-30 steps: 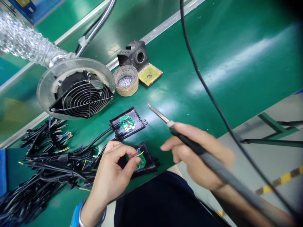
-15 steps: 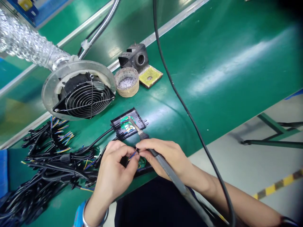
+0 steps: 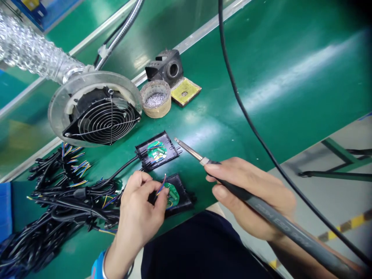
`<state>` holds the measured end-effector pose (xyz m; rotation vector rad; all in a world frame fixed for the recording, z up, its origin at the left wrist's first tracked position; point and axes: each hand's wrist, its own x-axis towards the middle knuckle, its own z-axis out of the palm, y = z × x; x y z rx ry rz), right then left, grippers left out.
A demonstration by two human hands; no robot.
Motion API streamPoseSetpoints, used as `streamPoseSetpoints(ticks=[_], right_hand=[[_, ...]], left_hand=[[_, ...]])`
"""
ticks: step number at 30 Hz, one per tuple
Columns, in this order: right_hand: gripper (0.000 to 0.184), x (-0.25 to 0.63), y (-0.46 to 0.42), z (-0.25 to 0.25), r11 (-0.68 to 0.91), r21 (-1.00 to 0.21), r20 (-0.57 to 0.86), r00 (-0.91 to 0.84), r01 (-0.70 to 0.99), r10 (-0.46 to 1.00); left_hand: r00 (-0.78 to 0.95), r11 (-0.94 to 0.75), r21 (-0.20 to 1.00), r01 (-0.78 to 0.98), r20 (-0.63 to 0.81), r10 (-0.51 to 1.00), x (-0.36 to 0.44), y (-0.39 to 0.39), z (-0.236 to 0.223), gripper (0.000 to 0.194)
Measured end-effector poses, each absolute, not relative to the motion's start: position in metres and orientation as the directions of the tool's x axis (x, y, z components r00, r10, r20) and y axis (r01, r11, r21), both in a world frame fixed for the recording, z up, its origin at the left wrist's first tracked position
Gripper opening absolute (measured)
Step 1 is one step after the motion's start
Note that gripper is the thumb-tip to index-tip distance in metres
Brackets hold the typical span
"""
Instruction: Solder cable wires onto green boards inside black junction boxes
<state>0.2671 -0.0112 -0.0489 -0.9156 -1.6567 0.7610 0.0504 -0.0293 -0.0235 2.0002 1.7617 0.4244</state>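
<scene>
My right hand (image 3: 250,197) grips a soldering iron (image 3: 238,190), its metal tip pointing up and left, clear of the boards. Between thumb and fingertips my left hand (image 3: 142,205) pinches the thin coloured wires (image 3: 161,188) of a cable, their ends sticking up. Just right of those fingers lies a black plastic housing (image 3: 183,192) with a green circuit board (image 3: 172,193) inside; my left hand partly hides it. Beyond it sits a second open black housing (image 3: 141,149) with a green board (image 3: 157,150) and wires across it. A black cable (image 3: 123,170) leads into its left side.
At the left lies a heap of black cables (image 3: 55,217) with coloured wire ends. A fume extractor fan (image 3: 110,122) hangs above the bench. Behind stand a round tub of solder bits (image 3: 157,110) and an iron holder (image 3: 165,69) with a yellow sponge (image 3: 186,91). A black cord (image 3: 247,116) crosses the view.
My right hand has drawn back to the right with the soldering iron, away from the far board and the wires. My left hand keeps its pinch, and the near housing shows more.
</scene>
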Motion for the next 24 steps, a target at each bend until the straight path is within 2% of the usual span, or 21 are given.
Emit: streamPoseSetpoints(ticks=[4, 8, 14, 24], right_hand=[[0.055, 0.27, -0.014, -0.052, 0.489, -0.847, 0.464, -0.158, 0.21, 0.872], [0.044, 0.276, -0.017, -0.048, 0.462, -0.863, 0.421, -0.215, 0.206, 0.881], [0.027, 0.277, -0.014, -0.041, 0.386, -0.919, 0.349, -0.288, 0.083, 0.892], [0.031, 0.265, -0.006, -0.049, 0.418, -0.904, 0.364, -0.356, 0.085, 0.861]], left_hand=[[0.14, -0.104, 0.443, 0.891, -0.048, 0.989, 0.053, -0.03, -0.027, 0.013], [0.167, -0.155, 0.351, 0.923, -0.005, 0.986, 0.055, -0.032, -0.03, 0.012], [0.17, -0.171, 0.351, 0.92, 0.035, 0.985, 0.056, -0.032, -0.032, 0.013], [0.177, -0.18, 0.314, 0.932, 0.037, 0.983, 0.057, -0.03, -0.031, 0.016]])
